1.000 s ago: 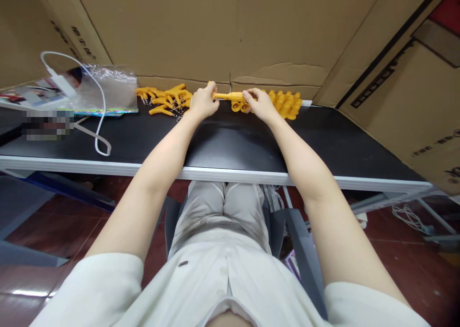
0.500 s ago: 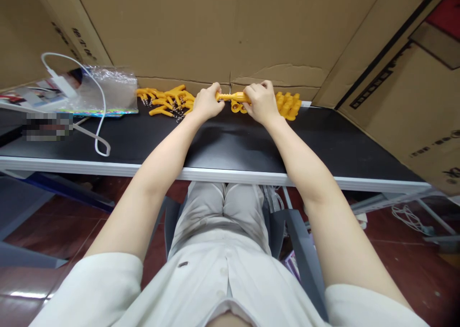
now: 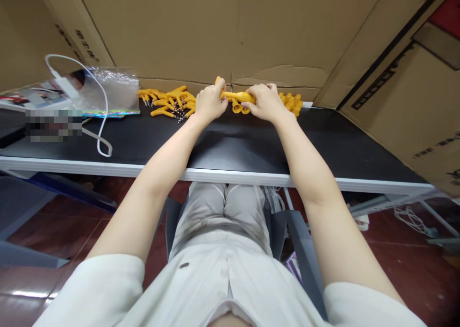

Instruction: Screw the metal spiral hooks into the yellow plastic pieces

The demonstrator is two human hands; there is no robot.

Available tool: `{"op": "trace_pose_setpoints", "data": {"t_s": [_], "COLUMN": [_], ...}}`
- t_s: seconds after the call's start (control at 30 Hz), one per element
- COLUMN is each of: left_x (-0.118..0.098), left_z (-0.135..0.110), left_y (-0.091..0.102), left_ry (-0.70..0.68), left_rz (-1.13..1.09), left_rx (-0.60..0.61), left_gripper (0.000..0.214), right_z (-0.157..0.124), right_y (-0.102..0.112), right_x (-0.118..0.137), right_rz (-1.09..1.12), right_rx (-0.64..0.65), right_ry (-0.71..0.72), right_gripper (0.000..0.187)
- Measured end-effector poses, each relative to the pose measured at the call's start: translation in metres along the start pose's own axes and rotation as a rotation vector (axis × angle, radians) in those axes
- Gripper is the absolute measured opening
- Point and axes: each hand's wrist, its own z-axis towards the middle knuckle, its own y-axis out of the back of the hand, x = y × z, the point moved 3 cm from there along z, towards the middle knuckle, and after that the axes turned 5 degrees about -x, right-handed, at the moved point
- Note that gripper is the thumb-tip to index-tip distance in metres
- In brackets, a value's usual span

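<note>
Between my two hands a yellow plastic piece [image 3: 234, 96] is held level above the far part of the table, thin toward the left and thicker toward the right. My left hand [image 3: 210, 101] is closed around its left end, and a yellow tip pokes up above the fingers. The thicker end is pinched by my right hand [image 3: 265, 101]. Close to my left hand lies a heap of yellow forked pieces [image 3: 163, 111] with spiral metal ends. Yellow hollow pieces [image 3: 236, 107] stand behind and below the held one, and more yellow rounded pieces [image 3: 293, 104] are grouped beyond my right hand.
Clear plastic bags [image 3: 111, 92] and a white cable [image 3: 105, 116] lie on the left of the black table [image 3: 237, 149]. Cardboard [image 3: 230, 34] rises along the table's back, and a printed carton [image 3: 406, 97] stands at the right. A pale rail edges the table's front.
The yellow piece has turned in my hands; its left tip now shows above my left fingers. My right hand has shifted slightly to the right.
</note>
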Motion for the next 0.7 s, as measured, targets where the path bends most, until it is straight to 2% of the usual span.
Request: {"op": "trace_pose_setpoints", "data": {"t_s": [0.17,0.3,0.7], "left_x": [0.003,0.0,-0.003], "left_z": [0.0,0.001,-0.002], "left_y": [-0.003,-0.003,-0.001], "left_ry": [0.099,0.112,0.093], "left_rz": [-0.047,-0.076,-0.054], "left_rx": [0.023,0.027,0.049], "left_gripper": [0.035,0.032,0.041], "right_z": [-0.002,-0.004,-0.003], "right_y": [0.002,0.01,0.006], "right_x": [0.005,0.011,0.005], "right_rz": [-0.023,-0.072,-0.027], "right_rx": [-0.068,-0.115,-0.067], "right_ry": [0.035,0.049,0.052], "right_gripper": [0.039,0.039,0.034]}}
